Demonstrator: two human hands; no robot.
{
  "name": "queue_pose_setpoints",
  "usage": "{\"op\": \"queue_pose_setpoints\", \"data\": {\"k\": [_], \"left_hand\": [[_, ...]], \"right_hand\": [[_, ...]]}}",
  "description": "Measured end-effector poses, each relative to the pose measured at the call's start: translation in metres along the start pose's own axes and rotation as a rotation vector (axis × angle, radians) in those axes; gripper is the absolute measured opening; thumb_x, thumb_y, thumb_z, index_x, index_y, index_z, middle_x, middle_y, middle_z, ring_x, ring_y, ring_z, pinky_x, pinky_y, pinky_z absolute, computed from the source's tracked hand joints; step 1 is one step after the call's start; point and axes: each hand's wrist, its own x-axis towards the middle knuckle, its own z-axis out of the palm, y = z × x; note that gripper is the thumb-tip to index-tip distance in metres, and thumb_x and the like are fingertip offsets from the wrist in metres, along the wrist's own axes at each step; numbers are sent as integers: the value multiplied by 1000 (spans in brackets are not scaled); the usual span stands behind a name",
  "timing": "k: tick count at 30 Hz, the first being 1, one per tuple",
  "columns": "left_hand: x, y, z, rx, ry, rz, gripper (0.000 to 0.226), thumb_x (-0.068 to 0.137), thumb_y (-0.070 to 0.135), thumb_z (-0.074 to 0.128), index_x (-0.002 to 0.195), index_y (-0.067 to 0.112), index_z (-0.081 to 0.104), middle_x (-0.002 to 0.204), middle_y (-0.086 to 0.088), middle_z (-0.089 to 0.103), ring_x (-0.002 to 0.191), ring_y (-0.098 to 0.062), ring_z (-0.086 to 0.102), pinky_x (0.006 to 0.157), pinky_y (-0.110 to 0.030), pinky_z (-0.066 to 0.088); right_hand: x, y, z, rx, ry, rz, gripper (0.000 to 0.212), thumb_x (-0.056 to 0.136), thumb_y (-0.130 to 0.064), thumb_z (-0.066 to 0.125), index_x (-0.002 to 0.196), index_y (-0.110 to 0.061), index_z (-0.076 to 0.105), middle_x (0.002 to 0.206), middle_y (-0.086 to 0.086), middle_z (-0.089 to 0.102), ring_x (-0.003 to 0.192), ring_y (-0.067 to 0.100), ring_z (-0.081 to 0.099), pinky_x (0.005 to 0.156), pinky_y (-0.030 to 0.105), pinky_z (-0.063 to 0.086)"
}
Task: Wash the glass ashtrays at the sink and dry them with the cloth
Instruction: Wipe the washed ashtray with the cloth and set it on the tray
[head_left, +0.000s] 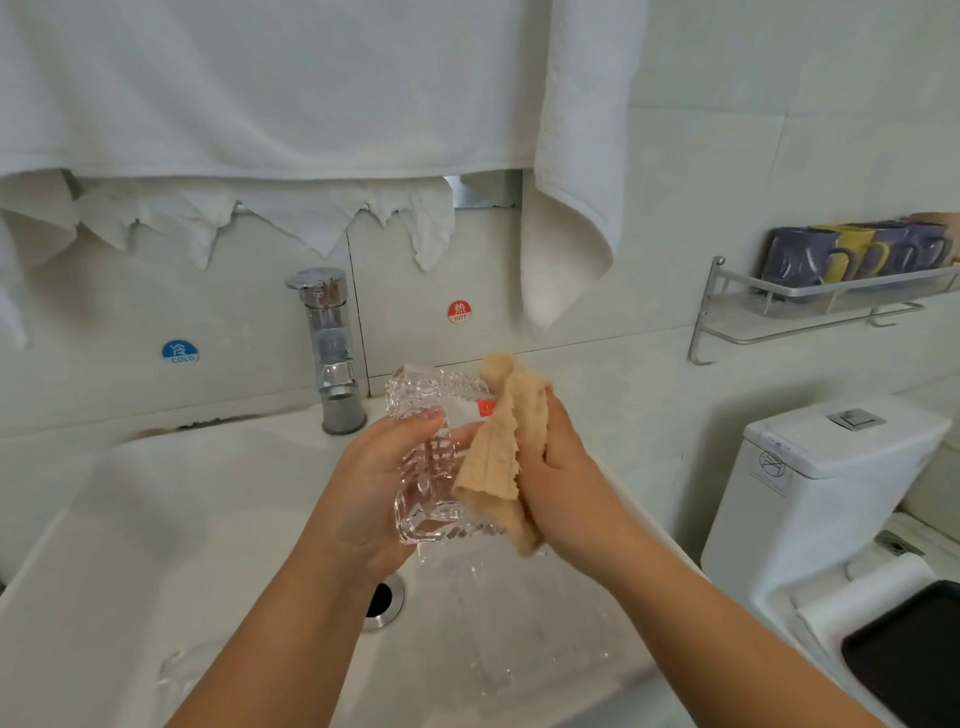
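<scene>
Glass ashtray (434, 457) held up on edge above the white sink (156, 519), just right of the chrome tap (332, 353). Gripped from the left by left hand (371, 499), fingers curled round the rim. Beige cloth (501, 457) clutched in right hand (563, 473), pressed against the glass. Another ashtray (179, 670) down in the near-left basin. Mugs (852, 252) on a far-right shelf (810, 306).

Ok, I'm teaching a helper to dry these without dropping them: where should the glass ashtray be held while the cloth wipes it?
Judging from this pose, grip the glass ashtray by its thick outer rim from the left, as the left hand does: thumb on one face, fingers behind. It is tipped on edge over the sink, leaving the right side free for the right hand with the cloth.
</scene>
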Motion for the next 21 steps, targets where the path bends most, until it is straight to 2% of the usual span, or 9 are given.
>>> {"op": "queue_pose_setpoints", "data": {"k": [3, 5, 7, 9, 11, 13, 16, 19, 21], "left_hand": [[-3, 0, 3, -29, -68, -39, 62, 76, 24, 58, 122, -17, 50, 91, -21, 71, 72, -30, 71, 58, -32, 57], [-4, 0, 5, -34, -89, -53, 53, 78, 20, 60, 119, -12, 52, 94, -22, 72, 73, -30, 72, 58, -32, 57], [-3, 0, 6, -59, -105, -70, 51, 78, 19, 61, 122, -5, 52, 107, -24, 69, 75, -29, 73, 59, -33, 59], [-2, -2, 7, -19, -83, -95, 30, 82, 26, 55, 103, 6, 53, 112, -20, 69, 76, -27, 73, 62, -32, 58], [-2, -5, 9, 120, -31, -155, 21, 88, 36, 50, 91, 15, 50, 110, -14, 72, 78, -24, 73, 65, -33, 56], [2, -11, 8, 294, 72, -207, 38, 84, 51, 50, 90, 14, 52, 106, -10, 73, 84, -23, 71, 68, -33, 55], [7, -17, 1, 438, 163, -334, 81, 63, 77, 44, 110, 14, 62, 112, -7, 70, 97, -26, 67, 82, -41, 54], [4, -13, 1, 345, 89, -481, 102, 58, 90, 33, 126, 18, 60, 119, -13, 67, 99, -36, 68, 80, -45, 57], [1, -9, 3, 204, 16, -491, 97, 65, 89, 30, 113, 14, 70, 110, -16, 70, 92, -36, 70, 74, -43, 58]], "right_hand": [[-1, 3, -5, 79, 91, 77, 41, 89, -51, 44, 119, -26, 55, 86, -9, 70, 79, 5, 66, 71, 28, 53], [8, 4, -14, 185, 59, 258, 45, 85, -44, 53, 99, -2, 63, 75, 14, 65, 59, 13, 59, 54, 23, 43], [14, 6, -23, 346, -6, 382, 66, 71, -48, 64, 105, 9, 62, 96, 37, 63, 71, 33, 61, 57, 27, 40], [17, 6, -29, 453, -2, 419, 73, 62, -54, 69, 107, 3, 65, 105, 31, 65, 88, 37, 64, 67, 33, 44], [20, 3, -34, 484, 77, 400, 42, 80, -46, 64, 86, -4, 67, 79, 18, 67, 70, 26, 64, 59, 27, 44], [20, -6, -37, 327, 162, 346, 29, 90, -30, 54, 67, -13, 56, 52, 2, 51, 46, 13, 47, 47, 22, 36], [17, -21, -33, -36, 278, 119, 23, 87, -20, 51, 65, -16, 44, 55, -8, 47, 50, 11, 42, 50, 25, 35], [5, -29, -22, -466, 182, -86, 26, 77, -49, 54, 89, -26, 55, 74, -11, 60, 67, 11, 56, 60, 31, 46], [-3, -28, -12, -724, 162, -225, 41, 77, -61, 52, 99, -26, 55, 79, -14, 59, 66, 10, 53, 55, 25, 42]]}}
